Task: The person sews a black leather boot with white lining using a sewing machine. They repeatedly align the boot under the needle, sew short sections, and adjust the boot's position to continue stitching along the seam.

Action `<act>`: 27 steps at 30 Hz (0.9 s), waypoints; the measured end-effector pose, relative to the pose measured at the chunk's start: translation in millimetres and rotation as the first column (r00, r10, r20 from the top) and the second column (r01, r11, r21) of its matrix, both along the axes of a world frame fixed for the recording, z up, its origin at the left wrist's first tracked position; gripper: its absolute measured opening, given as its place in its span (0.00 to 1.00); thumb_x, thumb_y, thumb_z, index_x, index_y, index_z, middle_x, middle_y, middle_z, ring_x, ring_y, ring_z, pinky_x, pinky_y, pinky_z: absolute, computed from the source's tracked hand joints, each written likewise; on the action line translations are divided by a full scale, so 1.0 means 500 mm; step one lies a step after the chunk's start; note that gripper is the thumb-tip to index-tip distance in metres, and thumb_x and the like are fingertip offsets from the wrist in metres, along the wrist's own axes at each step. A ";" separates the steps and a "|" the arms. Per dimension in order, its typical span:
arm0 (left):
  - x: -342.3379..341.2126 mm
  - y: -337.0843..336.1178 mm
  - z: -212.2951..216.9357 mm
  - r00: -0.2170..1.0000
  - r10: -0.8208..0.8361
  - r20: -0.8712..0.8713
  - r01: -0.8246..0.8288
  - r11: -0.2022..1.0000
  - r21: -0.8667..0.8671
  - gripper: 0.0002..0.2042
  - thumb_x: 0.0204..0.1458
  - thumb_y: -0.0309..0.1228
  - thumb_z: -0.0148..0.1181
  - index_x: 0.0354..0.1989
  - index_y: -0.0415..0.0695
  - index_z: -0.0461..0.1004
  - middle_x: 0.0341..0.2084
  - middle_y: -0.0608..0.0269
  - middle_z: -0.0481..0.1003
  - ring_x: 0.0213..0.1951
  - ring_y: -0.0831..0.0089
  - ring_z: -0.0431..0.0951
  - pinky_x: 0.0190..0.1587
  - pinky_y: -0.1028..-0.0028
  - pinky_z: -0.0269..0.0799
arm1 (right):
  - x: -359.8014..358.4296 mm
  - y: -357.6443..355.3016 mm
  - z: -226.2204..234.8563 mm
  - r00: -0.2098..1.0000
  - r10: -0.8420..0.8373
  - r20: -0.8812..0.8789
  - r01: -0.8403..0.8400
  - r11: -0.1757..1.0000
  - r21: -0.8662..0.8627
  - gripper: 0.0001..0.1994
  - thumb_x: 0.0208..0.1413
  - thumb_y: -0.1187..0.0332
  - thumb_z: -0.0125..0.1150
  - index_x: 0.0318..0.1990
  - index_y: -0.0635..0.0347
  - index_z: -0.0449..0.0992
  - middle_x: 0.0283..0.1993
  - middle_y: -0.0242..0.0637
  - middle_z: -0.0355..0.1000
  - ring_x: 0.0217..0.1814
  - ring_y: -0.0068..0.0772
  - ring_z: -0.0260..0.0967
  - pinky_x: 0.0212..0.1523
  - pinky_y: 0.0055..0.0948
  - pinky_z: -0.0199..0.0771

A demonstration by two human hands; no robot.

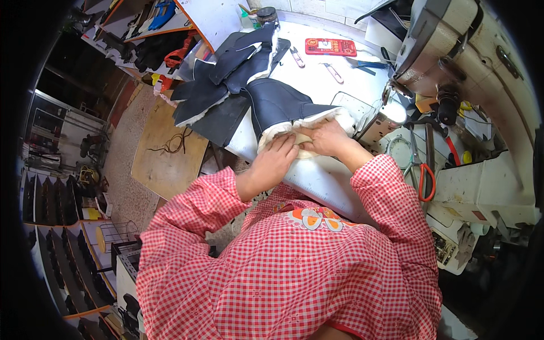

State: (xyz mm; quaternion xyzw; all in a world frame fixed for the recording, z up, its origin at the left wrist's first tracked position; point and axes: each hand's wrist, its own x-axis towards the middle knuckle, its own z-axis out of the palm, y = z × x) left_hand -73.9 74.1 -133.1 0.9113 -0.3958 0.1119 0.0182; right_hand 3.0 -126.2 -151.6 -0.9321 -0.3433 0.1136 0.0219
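Observation:
A black leather boot upper (277,102) with cream fleece lining lies on the white tabletop in front of me, its fleecy edge turned toward my body. My left hand (275,157) grips this near edge, fingers bent over the fleece. Close beside it on the right, my right hand (324,137) holds the lining, its fingertips partly sunk in the pile. Between and below the hands a pale cream part (306,153) shows. More black fleece-lined leather pieces (243,68) are heaped just beyond, to the left.
A sewing machine (453,56) stands at the right, with orange-handled scissors (428,182) near its base. Thread snips (332,72), a second pair (296,57) and a red rectangular phone-like object (330,47) lie at the back. Left are a wooden board (167,147) and shelves of shoes (153,42).

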 end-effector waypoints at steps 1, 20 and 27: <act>-0.002 -0.006 -0.004 1.000 0.019 0.021 -0.020 0.999 0.028 0.14 0.47 0.28 0.51 0.41 0.36 0.72 0.53 0.44 0.68 0.60 0.52 0.64 0.63 0.61 0.58 | -0.002 0.000 -0.003 1.000 -0.008 -0.019 0.007 1.000 -0.011 0.33 0.57 0.37 0.43 0.68 0.35 0.58 0.63 0.39 0.65 0.67 0.44 0.59 0.65 0.50 0.51; -0.066 -0.033 -0.040 0.882 0.395 -0.256 -0.466 0.812 -0.352 0.15 0.48 0.23 0.50 0.45 0.34 0.71 0.44 0.45 0.72 0.42 0.53 0.76 0.39 0.61 0.73 | -0.020 0.011 0.002 0.999 0.003 0.040 -0.005 0.999 0.050 0.34 0.55 0.39 0.48 0.66 0.45 0.62 0.57 0.45 0.70 0.61 0.46 0.64 0.65 0.43 0.55; 0.045 -0.070 -0.084 0.739 0.604 -0.299 -0.667 0.719 -0.195 0.10 0.52 0.29 0.52 0.39 0.37 0.74 0.26 0.46 0.77 0.29 0.49 0.79 0.33 0.56 0.74 | -0.015 0.012 0.003 1.000 0.003 0.004 -0.003 0.999 0.043 0.36 0.53 0.39 0.51 0.65 0.52 0.62 0.63 0.46 0.64 0.66 0.45 0.60 0.67 0.41 0.52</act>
